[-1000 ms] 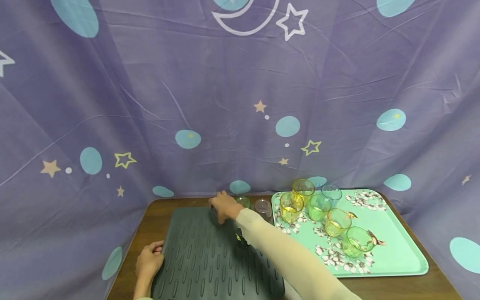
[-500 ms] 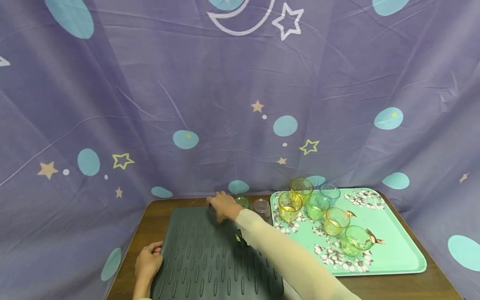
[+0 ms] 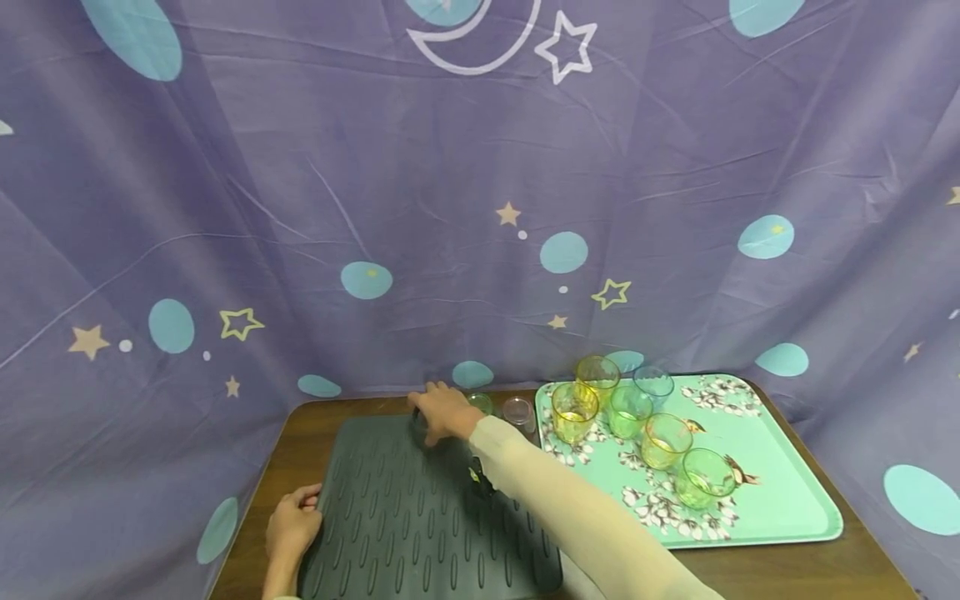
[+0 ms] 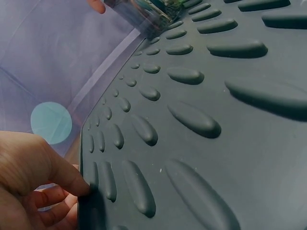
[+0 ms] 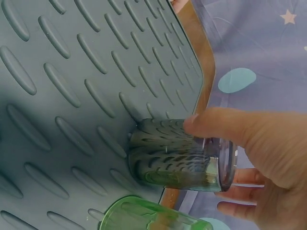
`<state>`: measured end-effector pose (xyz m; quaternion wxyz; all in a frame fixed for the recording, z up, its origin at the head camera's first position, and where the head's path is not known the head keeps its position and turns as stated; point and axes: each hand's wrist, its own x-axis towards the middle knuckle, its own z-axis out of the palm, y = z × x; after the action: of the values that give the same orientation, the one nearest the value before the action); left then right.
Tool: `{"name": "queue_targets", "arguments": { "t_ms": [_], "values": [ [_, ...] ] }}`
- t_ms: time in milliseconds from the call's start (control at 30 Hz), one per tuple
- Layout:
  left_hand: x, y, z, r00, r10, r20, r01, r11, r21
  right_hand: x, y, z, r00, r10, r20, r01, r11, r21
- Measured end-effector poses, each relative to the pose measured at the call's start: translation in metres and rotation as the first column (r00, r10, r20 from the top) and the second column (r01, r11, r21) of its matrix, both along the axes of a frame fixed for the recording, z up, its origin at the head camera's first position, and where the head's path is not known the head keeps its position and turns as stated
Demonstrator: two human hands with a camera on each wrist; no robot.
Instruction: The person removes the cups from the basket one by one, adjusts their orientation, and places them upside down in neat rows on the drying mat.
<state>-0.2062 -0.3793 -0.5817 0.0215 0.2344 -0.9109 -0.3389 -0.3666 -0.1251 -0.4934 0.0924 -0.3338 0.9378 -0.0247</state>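
Note:
A dark grey ridged drying mat (image 3: 405, 517) lies on the table. My left hand (image 3: 292, 527) holds its left edge; in the left wrist view the thumb (image 4: 72, 177) rests on the rim, with the other fingers curled beside it. At the mat's back edge my right hand (image 3: 444, 410) holds a clear, greyish glass (image 5: 177, 158). The right wrist view has the thumb on one side of this glass and the fingers partly hidden behind it. The glass is against the mat's ridged surface. Close by is a green glass (image 5: 139, 213).
Right of the mat, a mint tray (image 3: 780, 483) with flowers and birds carries several tinted glasses, among them a yellow glass (image 3: 574, 414) and a blue glass (image 3: 652, 387). A pinkish clear glass (image 3: 519, 412) stands between mat and tray. A purple curtain (image 3: 450, 208) hangs behind the table.
The head view has shifted slightly, so the scene sits a little further left. Both hands keep their places at the mat and the glass.

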Motion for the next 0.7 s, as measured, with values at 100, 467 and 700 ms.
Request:
{"name": "queue_targets", "arguments": {
  "t_ms": [100, 467, 700],
  "values": [
    [0.0, 0.001, 0.002, 1.0, 0.002, 0.003, -0.002, 1.0, 0.001, 0.0, 0.001, 0.003, 1.0, -0.001, -0.002, 0.001, 1.0, -0.01],
    [-0.001, -0.001, -0.006, 1.0, 0.0, -0.021, 0.0, 1.0, -0.023, 0.012, 0.029, 0.03, 0.997, 0.07, -0.019, -0.073, 0.98, -0.184],
    [0.0, -0.001, -0.006, 0.998, -0.001, -0.056, -0.001, 0.999, -0.035, 0.018, 0.066, 0.05, 0.996, 0.081, -0.028, -0.086, 0.927, -0.364]
  ]
}}
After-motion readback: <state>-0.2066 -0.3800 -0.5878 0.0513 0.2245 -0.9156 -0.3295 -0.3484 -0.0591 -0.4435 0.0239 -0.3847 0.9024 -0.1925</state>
